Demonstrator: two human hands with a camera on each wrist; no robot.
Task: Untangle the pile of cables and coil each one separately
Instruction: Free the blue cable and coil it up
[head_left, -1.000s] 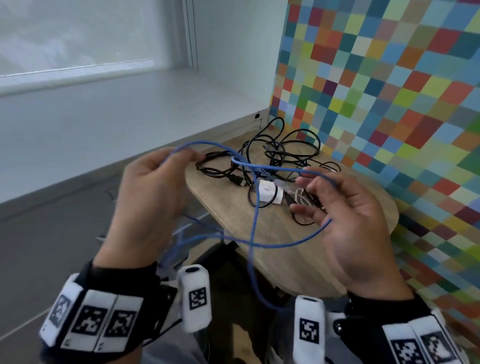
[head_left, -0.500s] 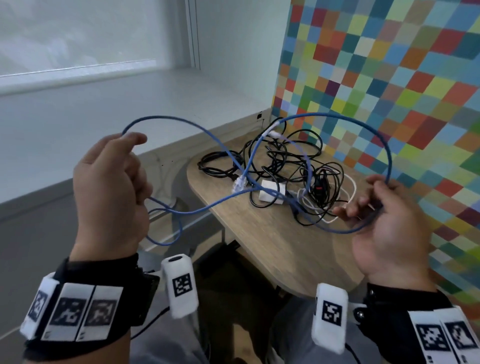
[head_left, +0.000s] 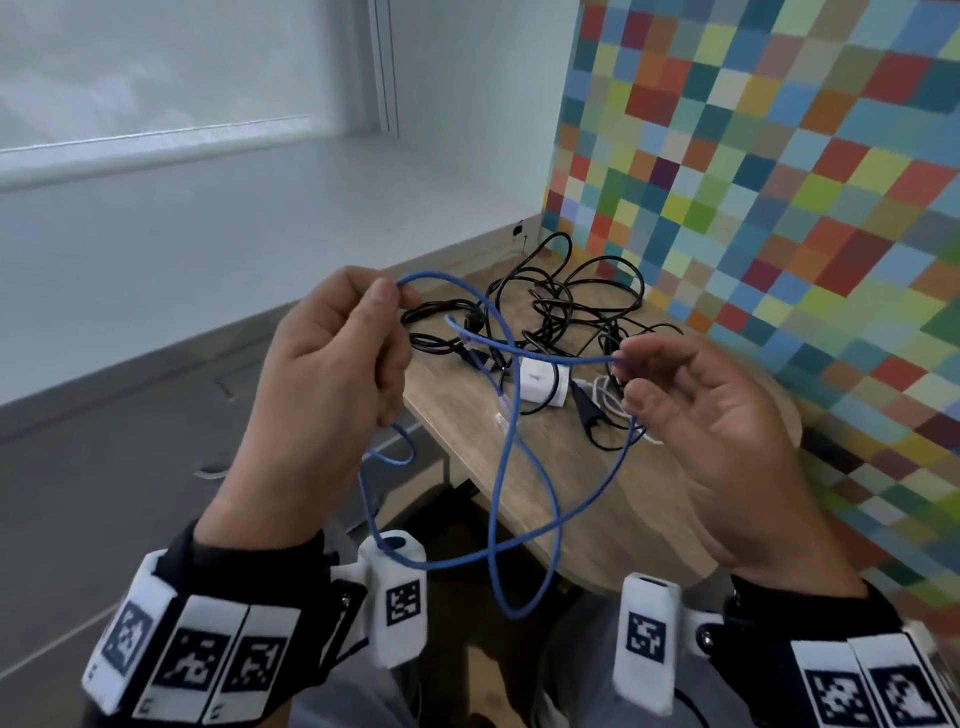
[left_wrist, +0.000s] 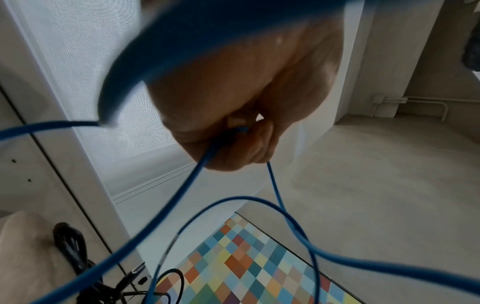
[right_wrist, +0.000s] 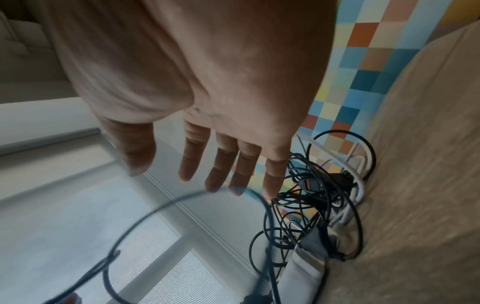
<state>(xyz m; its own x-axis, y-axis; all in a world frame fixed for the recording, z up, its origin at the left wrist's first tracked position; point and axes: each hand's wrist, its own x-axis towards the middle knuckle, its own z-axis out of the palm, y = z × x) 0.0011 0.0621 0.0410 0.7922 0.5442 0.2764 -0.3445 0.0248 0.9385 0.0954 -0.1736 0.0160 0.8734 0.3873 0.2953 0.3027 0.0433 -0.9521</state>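
A blue cable (head_left: 439, 275) hangs in loose crossing loops between my two hands, above the near edge of the wooden table (head_left: 597, 499). My left hand (head_left: 389, 306) grips it, thumb on top and fingers curled round it (left_wrist: 241, 131), with a strand (left_wrist: 198, 170) leaving below. My right hand (head_left: 631, 376) is relaxed, fingers nearly straight (right_wrist: 182, 174); the blue cable (right_wrist: 161, 207) runs across the fingertips and is not clamped. A tangled pile of black cables (head_left: 566, 312) lies on the table beyond my hands.
A white charger block (head_left: 540, 384) and a white cable (head_left: 608, 395) lie in the pile (right_wrist: 311, 205). A multicoloured checked wall (head_left: 779, 208) borders the table on the right. Grey floor and a white window wall are to the left.
Both hands have come together from wide apart, and the big blue loop has dropped into smaller hanging loops. The right hand's fingers have loosened on the cable.
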